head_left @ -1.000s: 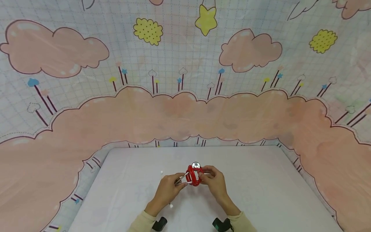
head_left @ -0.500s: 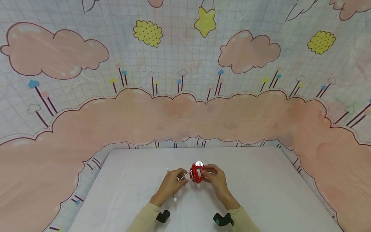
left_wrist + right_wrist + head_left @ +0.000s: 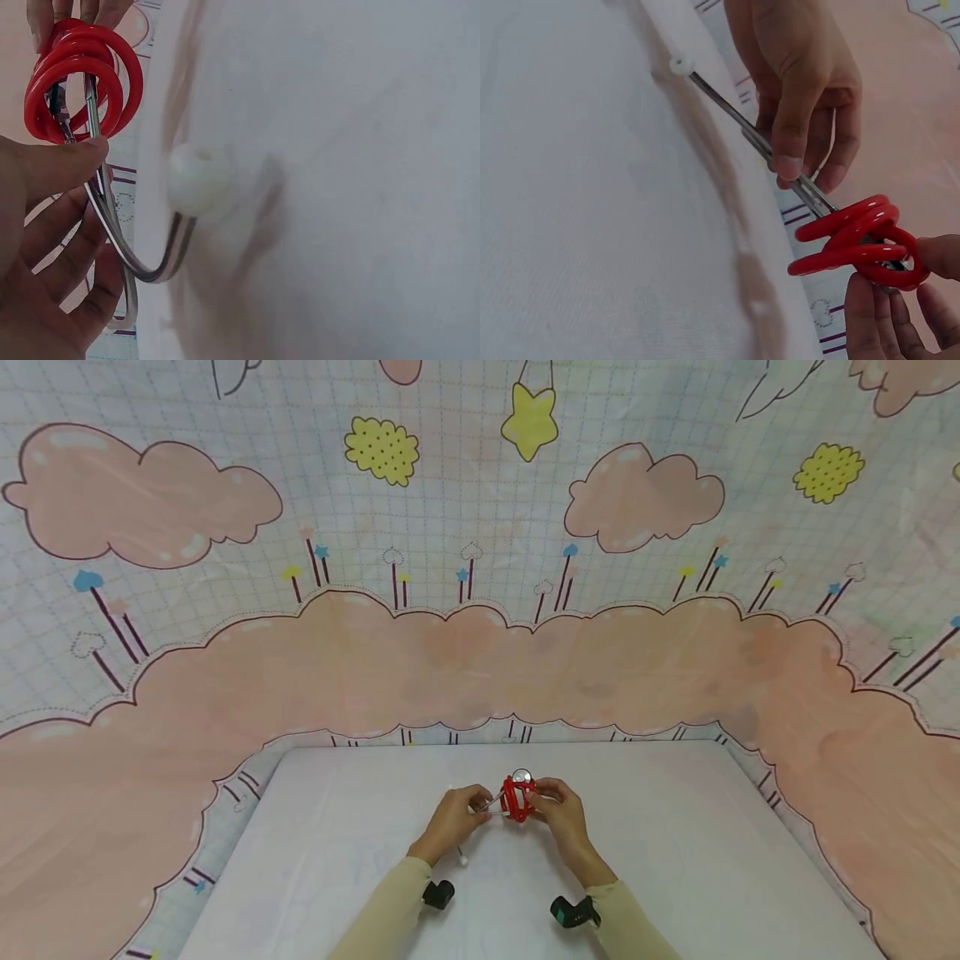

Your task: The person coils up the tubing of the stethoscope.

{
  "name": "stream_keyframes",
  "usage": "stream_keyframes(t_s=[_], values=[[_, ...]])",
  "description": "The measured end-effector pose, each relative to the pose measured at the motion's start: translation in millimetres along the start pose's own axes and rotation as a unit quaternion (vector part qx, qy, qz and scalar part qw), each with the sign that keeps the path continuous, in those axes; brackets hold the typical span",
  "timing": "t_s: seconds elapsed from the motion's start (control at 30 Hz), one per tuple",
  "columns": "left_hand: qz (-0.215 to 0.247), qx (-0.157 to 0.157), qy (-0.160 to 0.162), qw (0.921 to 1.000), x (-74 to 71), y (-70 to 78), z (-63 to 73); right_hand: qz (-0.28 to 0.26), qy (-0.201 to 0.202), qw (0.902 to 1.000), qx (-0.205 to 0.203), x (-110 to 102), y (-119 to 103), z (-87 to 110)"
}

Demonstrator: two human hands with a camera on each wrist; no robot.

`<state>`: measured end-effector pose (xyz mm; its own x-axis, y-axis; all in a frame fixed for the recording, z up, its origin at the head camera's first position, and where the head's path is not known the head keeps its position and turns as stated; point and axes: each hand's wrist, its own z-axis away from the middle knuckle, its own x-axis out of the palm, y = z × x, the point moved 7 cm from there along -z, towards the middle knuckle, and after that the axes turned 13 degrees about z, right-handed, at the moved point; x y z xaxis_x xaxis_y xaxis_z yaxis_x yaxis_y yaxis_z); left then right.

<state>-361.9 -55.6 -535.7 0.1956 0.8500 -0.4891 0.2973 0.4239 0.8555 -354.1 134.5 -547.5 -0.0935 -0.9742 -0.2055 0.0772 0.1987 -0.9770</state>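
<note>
A stethoscope is held up between both hands over the table. Its red tubing (image 3: 516,802) is wound into a coil, and the round silver chest piece (image 3: 521,776) sits at the coil's top. My left hand (image 3: 450,818) pinches the metal ear tubes (image 3: 142,271) between thumb and fingers. One white ear tip (image 3: 199,180) sticks out past that hand, close over the table. My right hand (image 3: 562,817) grips the coil's far side, its thumb and fingertips against the red loops in the right wrist view. Part of the metal tubes is hidden inside the coil.
A white table (image 3: 675,843) spreads beneath the hands. Behind it hangs a backdrop cloth (image 3: 480,668) printed with clouds and stars. Black wrist cameras (image 3: 438,894) are worn at both sleeves.
Both hands keep their hold. The left hand and the stethoscope have shifted right and a little farther from the body; the right hand has moved only slightly.
</note>
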Motion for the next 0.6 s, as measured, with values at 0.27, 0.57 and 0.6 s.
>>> stream_keyframes(t_s=[0.27,0.57,0.6], values=[[-0.018,-0.001,0.01,0.9998,5.6,-13.2,-5.3,0.014,-0.009,0.9999,0.001,3,13,-6.6],[-0.04,-0.013,0.004,0.9991,5.5,-19.9,-5.2,0.023,-0.021,0.9995,-0.003,2,20,-6.0],[-0.039,-0.012,0.003,0.9992,5.3,-19.8,-4.7,0.024,-0.021,0.9995,-0.005,2,19,-5.7]])
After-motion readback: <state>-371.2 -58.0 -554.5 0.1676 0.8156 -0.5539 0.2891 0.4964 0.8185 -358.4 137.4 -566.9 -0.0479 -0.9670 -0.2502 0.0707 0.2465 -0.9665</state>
